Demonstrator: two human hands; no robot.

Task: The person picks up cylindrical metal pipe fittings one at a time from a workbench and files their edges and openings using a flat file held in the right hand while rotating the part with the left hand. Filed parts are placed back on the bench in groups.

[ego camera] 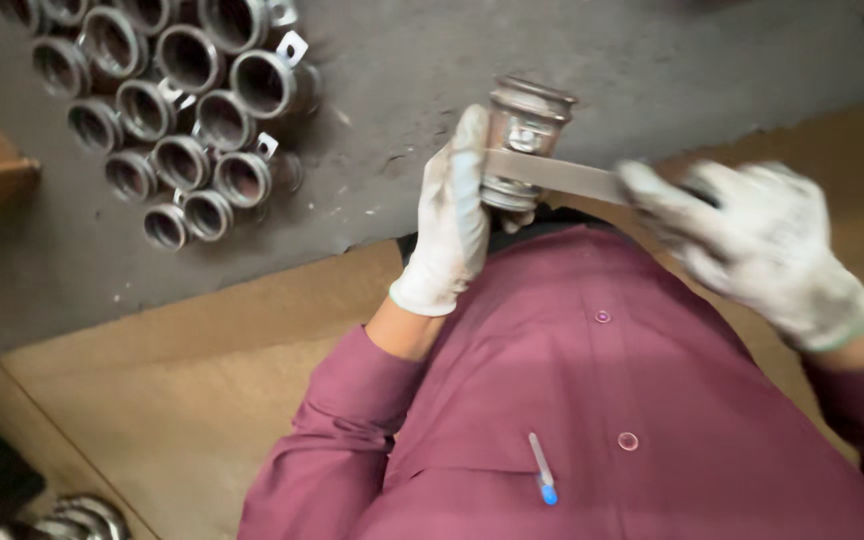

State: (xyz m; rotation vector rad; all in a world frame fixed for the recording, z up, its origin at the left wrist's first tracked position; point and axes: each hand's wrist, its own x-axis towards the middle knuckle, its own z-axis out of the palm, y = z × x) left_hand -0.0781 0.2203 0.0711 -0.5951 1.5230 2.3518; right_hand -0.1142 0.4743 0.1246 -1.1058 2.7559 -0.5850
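Cluster of open-mouthed metal fittings (177, 110) upright on dark floor (432, 70), upper left; insides dark, contents unclear. Gloved left hand (455, 215) closed around ribbed metal fitting (524, 140), held above lap, long axis roughly upright, mouth away from camera. Gloved right hand (752, 245), blurred, grips flat metal strip (552, 175) lying across fitting, running left-right. Tan mat (202, 390) beneath. Maroon shirt (592, 400), pen (542, 468) in pocket.
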